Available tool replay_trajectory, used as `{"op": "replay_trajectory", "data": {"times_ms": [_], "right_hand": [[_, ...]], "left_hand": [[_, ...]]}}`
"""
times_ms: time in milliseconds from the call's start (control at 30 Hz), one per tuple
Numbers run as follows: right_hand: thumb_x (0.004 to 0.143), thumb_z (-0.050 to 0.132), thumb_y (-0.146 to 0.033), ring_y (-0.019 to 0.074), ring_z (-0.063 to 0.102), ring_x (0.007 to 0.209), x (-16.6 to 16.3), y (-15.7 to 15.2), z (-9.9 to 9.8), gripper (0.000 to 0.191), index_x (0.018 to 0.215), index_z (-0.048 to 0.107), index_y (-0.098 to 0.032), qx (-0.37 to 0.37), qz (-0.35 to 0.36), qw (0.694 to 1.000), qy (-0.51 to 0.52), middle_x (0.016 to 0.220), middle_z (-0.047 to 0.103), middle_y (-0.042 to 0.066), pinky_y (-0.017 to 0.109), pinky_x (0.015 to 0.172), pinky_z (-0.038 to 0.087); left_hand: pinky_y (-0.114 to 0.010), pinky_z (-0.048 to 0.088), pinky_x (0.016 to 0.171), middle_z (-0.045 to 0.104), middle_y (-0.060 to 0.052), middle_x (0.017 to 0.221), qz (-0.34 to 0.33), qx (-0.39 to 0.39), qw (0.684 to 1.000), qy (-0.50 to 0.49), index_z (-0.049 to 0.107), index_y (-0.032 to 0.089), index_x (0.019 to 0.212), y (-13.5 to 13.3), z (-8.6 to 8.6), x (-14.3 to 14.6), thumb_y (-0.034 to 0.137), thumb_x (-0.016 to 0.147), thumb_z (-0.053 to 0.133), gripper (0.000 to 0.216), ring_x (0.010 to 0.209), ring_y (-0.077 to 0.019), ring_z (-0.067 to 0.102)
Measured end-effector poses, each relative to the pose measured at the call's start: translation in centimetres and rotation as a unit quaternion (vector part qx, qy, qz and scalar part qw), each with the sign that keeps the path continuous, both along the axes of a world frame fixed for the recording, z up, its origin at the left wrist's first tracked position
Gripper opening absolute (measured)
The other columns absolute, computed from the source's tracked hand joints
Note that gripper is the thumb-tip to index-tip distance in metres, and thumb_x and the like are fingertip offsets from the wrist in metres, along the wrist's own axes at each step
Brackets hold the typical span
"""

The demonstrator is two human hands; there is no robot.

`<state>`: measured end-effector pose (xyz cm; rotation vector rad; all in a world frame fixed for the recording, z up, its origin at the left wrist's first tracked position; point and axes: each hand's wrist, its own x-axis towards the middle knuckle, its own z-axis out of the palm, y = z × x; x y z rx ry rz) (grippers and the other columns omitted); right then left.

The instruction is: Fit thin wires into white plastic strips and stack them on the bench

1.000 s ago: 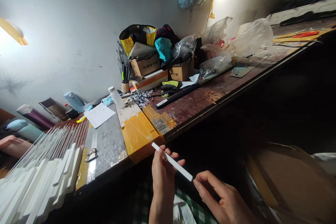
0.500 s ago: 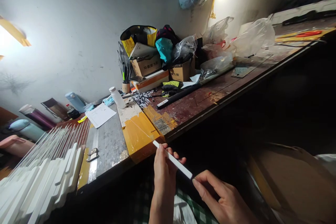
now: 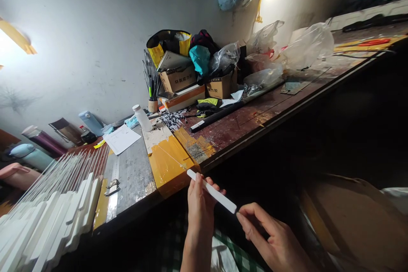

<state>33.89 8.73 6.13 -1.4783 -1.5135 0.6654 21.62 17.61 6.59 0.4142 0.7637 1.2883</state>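
A smooth white strip (image 3: 219, 195) with a rounded far end slants across my left hand (image 3: 201, 204), whose thumb and fingers are closed around its upper part. From that far end a thin pale rod (image 3: 170, 156) seems to run on over the yellow-taped table corner (image 3: 172, 165). My right hand (image 3: 266, 231) pinches with thumb and forefinger at the strip's lower end, where a small dark tip shows; what lies between the fingertips is too small to make out. On the left lie many similar white strips (image 3: 60, 221) with thin rods (image 3: 76, 174) pointing away.
Beside the strips are a steel ruler (image 3: 114, 204), a metal clip (image 3: 112, 187) and a paper sheet (image 3: 122, 139). A white bottle (image 3: 142, 118) stands near a pile of small black-and-white pieces (image 3: 173, 119). Farther back are cartons (image 3: 178, 78) and plastic bags (image 3: 309, 46). A cardboard box (image 3: 357, 216) sits at lower right.
The white strip has turned about its length, so a broader face now shows. My right hand has shifted slightly up and right with the strip's lower end.
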Motion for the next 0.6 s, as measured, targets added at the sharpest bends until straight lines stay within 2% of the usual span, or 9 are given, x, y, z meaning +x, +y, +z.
{"op": "replay_trajectory", "data": {"times_ms": [133, 233, 367, 500, 600], "right_hand": [[0.086, 0.053, -0.038, 0.0151, 0.063, 0.056, -0.1, 0.2, -0.6, 0.014, 0.078, 0.056, -0.028, 0.025, 0.005, 0.999, 0.023, 0.066, 0.067, -0.002, 0.020, 0.056, 0.052], [0.085, 0.052, -0.040, 0.0152, 0.061, 0.054, -0.2, -0.2, 0.1, 0.019, 0.073, 0.057, -0.027, 0.006, 0.011, 1.000, 0.018, 0.063, 0.065, -0.002, 0.020, 0.052, 0.050], [0.091, 0.045, -0.039, 0.0131, 0.055, 0.053, -0.5, -0.8, 0.8, 0.025, 0.073, 0.054, -0.025, -0.012, 0.038, 0.999, -0.007, 0.062, 0.059, -0.002, 0.018, 0.044, 0.044], [0.095, 0.039, -0.038, 0.0117, 0.049, 0.051, -0.6, -0.8, 0.1, 0.027, 0.075, 0.051, -0.024, -0.014, 0.066, 0.997, -0.024, 0.063, 0.054, -0.003, 0.018, 0.041, 0.039], [0.096, 0.039, -0.036, 0.0113, 0.051, 0.053, -0.7, -0.7, -0.8, 0.022, 0.080, 0.050, -0.024, 0.002, 0.067, 0.998, -0.020, 0.066, 0.055, -0.004, 0.018, 0.045, 0.041]], "left_hand": [[-0.030, 0.054, 0.056, 0.058, 0.002, 0.067, 0.007, -0.011, 1.000, 0.017, 0.050, 0.017, 0.080, 0.2, -0.3, -0.1, 0.035, 0.081, 0.066, 0.024, 0.055, -0.0126, 0.060], [-0.029, 0.054, 0.054, 0.058, 0.001, 0.067, 0.008, -0.014, 0.999, 0.038, 0.050, 0.017, 0.081, -0.2, -0.2, -0.4, 0.036, 0.080, 0.067, 0.026, 0.054, -0.0133, 0.061], [-0.030, 0.055, 0.055, 0.057, 0.002, 0.067, 0.002, -0.012, 0.999, 0.040, 0.051, 0.017, 0.084, -0.9, 0.1, -0.7, 0.038, 0.084, 0.063, 0.024, 0.057, -0.0147, 0.063], [-0.034, 0.057, 0.060, 0.056, 0.000, 0.072, 0.003, -0.005, 1.000, 0.022, 0.054, 0.015, 0.092, -1.5, 0.3, -1.0, 0.037, 0.089, 0.055, 0.022, 0.065, -0.0162, 0.064], [-0.034, 0.057, 0.059, 0.056, 0.000, 0.074, 0.007, -0.003, 1.000, 0.027, 0.054, 0.015, 0.091, -1.4, 0.2, -1.0, 0.035, 0.089, 0.056, 0.020, 0.066, -0.0158, 0.063]]}}
